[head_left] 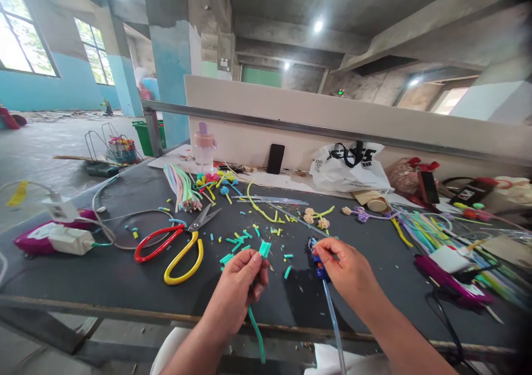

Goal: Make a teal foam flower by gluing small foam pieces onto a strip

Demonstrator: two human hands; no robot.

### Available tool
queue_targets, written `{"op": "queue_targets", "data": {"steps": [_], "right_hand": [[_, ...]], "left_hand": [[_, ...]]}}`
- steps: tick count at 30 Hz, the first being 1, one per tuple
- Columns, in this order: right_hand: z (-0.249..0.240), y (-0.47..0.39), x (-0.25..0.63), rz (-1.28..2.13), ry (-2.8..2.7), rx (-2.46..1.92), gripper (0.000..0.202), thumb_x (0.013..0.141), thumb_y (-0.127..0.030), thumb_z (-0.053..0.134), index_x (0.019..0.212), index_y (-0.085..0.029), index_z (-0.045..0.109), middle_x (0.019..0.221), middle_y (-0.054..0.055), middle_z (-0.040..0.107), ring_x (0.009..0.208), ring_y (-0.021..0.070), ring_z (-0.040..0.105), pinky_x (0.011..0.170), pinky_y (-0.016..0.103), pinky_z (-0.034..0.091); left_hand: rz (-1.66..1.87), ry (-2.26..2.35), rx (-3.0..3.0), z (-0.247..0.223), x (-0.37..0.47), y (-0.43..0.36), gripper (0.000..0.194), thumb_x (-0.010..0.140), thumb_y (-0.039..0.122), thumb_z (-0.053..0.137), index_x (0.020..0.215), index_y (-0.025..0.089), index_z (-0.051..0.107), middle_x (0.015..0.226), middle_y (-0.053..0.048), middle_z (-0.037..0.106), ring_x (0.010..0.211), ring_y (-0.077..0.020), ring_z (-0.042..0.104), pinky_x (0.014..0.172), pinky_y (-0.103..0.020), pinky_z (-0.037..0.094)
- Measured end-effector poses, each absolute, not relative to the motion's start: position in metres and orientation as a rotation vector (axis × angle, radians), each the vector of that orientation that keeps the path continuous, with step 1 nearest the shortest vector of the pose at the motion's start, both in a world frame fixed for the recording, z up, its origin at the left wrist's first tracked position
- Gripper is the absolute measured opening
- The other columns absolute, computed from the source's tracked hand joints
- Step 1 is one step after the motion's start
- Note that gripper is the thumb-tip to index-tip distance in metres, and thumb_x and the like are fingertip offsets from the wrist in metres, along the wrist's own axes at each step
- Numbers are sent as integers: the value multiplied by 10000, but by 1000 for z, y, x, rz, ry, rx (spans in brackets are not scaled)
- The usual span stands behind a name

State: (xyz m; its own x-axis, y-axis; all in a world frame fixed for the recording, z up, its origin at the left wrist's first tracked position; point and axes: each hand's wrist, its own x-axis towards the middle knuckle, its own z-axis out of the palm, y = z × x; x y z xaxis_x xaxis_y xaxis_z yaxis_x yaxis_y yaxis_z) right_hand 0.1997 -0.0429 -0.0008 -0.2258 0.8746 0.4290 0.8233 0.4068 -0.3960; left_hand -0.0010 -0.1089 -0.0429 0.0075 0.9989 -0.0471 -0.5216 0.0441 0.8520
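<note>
My left hand pinches a bundle of short teal pieces between thumb and forefinger; a teal strip hangs below that hand. My right hand is closed beside a dark blue piece on a clear tube; its fingertips hide what they hold, if anything. Short teal pieces lie scattered on the dark table behind my left hand. To the left are open scissors with one red and one yellow handle.
Colored strips and a pink bottle stand back left. A phone leans upright at the back, near a white bag. Purple glue guns lie left and right, with more strips on the right.
</note>
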Motion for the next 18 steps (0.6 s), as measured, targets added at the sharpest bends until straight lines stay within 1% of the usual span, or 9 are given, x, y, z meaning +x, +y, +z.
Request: {"op": "queue_targets", "data": {"steps": [3, 4, 5, 7, 9, 11, 12, 13, 18], "right_hand": [[16, -32, 169, 243, -2141, -1352, 142, 760, -278, 499, 821, -209, 607, 737, 5, 669, 663, 154, 609, 613, 258, 452], [24, -25, 153, 276, -2192, -1296, 155, 756, -273, 514, 861, -205, 606, 769, 5, 672, 693, 151, 609, 634, 255, 455], [32, -15, 136, 302, -2253, -1267, 159, 766, -279, 517, 868, -200, 611, 773, 3, 673, 699, 148, 606, 637, 251, 451], [45, 10, 96, 353, -2417, -1380, 171, 810, -295, 498, 846, -188, 627, 762, 4, 676, 705, 146, 604, 631, 245, 443], [50, 40, 54, 402, -2507, -1427, 180, 831, -267, 500, 824, -163, 647, 762, 11, 682, 712, 140, 614, 640, 234, 455], [47, 72, 14, 435, -2590, -1507, 186, 856, -268, 511, 888, -142, 644, 860, 33, 671, 766, 156, 619, 688, 262, 488], [43, 86, -3, 432, -2627, -1550, 211, 869, -289, 517, 992, -146, 612, 988, 53, 637, 837, 173, 609, 732, 308, 501], [38, 99, -19, 417, -2659, -1591, 272, 884, -309, 508, 1109, -160, 546, 1122, 70, 565, 931, 191, 580, 783, 376, 500], [14, 132, -67, 206, -2680, -1764, 275, 889, -300, 503, 1132, -175, 532, 1154, 77, 547, 961, 192, 570, 807, 387, 491]], "left_hand": [[1367, 832, 766, -45, -1, -106, 288, 805, 428, 526, 705, 157, 530, 555, 38, 502, 392, -36, 341, 398, -194, 154], [1362, 825, 783, -46, -1, -105, 298, 799, 438, 529, 699, 158, 529, 543, 41, 497, 385, -36, 337, 391, -194, 149], [1364, 818, 800, -47, 0, -104, 310, 789, 452, 534, 688, 159, 524, 530, 43, 493, 375, -36, 330, 382, -194, 147], [1370, 818, 820, -50, 1, -102, 348, 755, 497, 551, 654, 168, 503, 501, 47, 486, 351, -37, 313, 360, -198, 149], [1361, 845, 814, -51, 4, -99, 397, 708, 562, 562, 624, 183, 476, 473, 50, 481, 325, -39, 301, 341, -204, 149], [1322, 880, 839, -52, 6, -97, 436, 675, 613, 553, 597, 195, 459, 438, 50, 468, 308, -45, 302, 331, -212, 154], [1296, 886, 838, -53, 7, -97, 445, 664, 629, 547, 589, 200, 453, 419, 56, 447, 307, -49, 298, 331, -215, 164], [1283, 898, 837, -53, 7, -96, 444, 662, 635, 538, 595, 203, 458, 410, 59, 435, 304, -53, 289, 329, -219, 168], [1273, 946, 925, -54, 7, -91, 373, 723, 543, 522, 585, 198, 487, 425, 36, 456, 335, -74, 321, 355, -234, 215]]}}
